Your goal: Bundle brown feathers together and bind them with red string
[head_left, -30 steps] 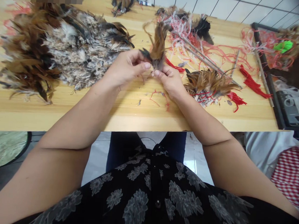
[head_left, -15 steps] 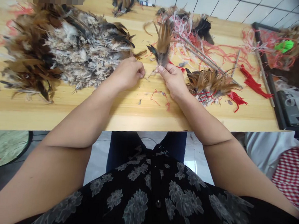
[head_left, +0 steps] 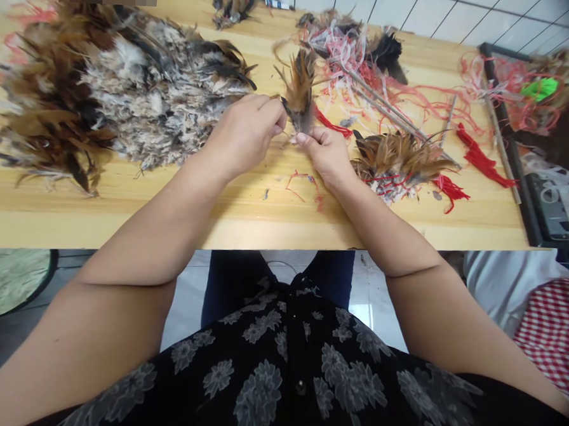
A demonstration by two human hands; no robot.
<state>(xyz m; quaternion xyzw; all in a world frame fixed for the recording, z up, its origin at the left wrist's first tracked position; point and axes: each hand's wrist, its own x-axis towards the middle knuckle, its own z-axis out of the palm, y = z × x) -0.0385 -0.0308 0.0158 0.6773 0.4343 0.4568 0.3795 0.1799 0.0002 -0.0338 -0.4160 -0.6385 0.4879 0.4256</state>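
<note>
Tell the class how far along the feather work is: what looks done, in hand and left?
Seemingly done: the small feather pile, with red thread across its base.
In hand: a brown feather bunch pinched in the right hand, the left hand beside it.
Possibly left: the large feather heap, though whether it is already bound is unclear; red strands lie on the table.

Bright, soft light glares off the floor (head_left: 361, 306); edges look stretched.
</note>
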